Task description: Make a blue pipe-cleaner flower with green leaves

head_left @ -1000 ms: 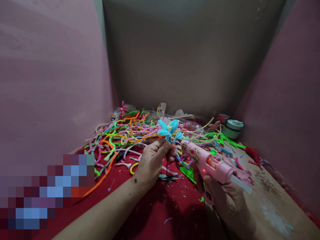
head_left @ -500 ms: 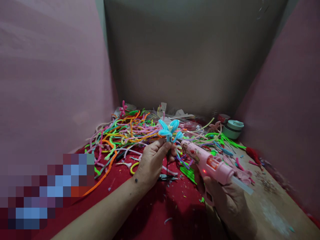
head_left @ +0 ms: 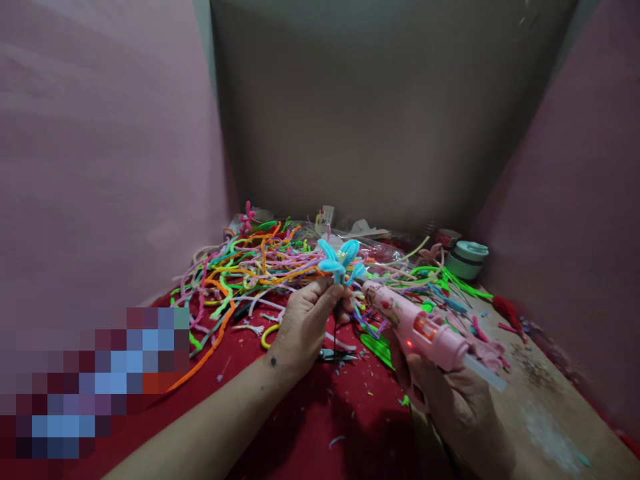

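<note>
My left hand (head_left: pixel 303 323) pinches the thin dark stem of a light blue pipe-cleaner flower (head_left: pixel 341 260), holding it upright over the red cloth (head_left: pixel 320 413). My right hand (head_left: pixel 450 393) is wrapped round the grip of a pink hot glue gun (head_left: pixel 417 327) with a lit red lamp and a clear glue stick out the back. The gun's nozzle points left at the base of the flower, just beside my left fingertips.
A tangled heap of coloured pipe cleaners (head_left: pixel 250 267) covers the far part of the cloth. Small scissors (head_left: pixel 333 355) lie under my left hand. A mint round container (head_left: pixel 467 259) stands at the back right. Pink walls close in left and right, a cardboard panel behind.
</note>
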The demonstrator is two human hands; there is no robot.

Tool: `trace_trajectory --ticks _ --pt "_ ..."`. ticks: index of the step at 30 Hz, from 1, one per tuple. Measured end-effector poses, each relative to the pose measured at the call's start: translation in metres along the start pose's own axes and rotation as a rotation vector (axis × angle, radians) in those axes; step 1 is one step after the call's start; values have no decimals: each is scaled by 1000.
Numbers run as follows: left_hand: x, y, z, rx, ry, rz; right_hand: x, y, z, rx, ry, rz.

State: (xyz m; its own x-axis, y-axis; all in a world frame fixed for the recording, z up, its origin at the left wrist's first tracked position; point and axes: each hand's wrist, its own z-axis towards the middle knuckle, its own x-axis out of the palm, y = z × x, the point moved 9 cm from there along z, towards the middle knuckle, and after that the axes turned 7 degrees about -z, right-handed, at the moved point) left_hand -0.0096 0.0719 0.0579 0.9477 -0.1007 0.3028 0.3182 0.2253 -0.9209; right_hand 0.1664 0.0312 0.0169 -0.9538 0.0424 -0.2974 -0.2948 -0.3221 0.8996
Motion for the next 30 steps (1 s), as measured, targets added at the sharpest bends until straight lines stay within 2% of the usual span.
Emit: trace_trajectory --ticks 9,30 --pt "1 -2 -2 -14 -19 -18 -1 6 1 -16 -11 -51" --pt "1 -2 -1 -1 -9 -19 -4 4 -1 -39 -11 -74"
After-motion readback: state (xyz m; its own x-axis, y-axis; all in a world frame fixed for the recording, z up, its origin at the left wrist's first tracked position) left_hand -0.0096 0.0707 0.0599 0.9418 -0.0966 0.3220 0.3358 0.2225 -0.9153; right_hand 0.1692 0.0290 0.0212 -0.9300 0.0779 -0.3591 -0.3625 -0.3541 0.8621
